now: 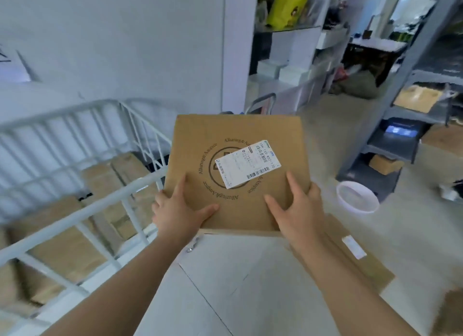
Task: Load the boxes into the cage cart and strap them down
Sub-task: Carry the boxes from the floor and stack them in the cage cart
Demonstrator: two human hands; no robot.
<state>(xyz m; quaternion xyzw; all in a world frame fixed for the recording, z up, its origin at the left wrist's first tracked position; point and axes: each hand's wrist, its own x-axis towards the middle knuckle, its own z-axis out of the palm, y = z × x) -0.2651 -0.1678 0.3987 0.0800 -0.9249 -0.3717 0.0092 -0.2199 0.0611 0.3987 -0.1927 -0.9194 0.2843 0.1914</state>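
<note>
Arms stretched forward, left hand (179, 210) and right hand (299, 211) grasp the box (200, 140) at its near corners, right of the cage cart (100, 206). Fingers (314, 191) seemingly wrap its edges.

The cardboard box (238, 135) is showing matt brown board with black print; its shipping label (249, 164) is presenting smooth white paper. The cage cart (82, 213) is showing white-painted metal bars. The loaded boxes (55, 210) are showing matt brown cardboard. The basin (357, 200) is appearing as translucent plastic
</note>
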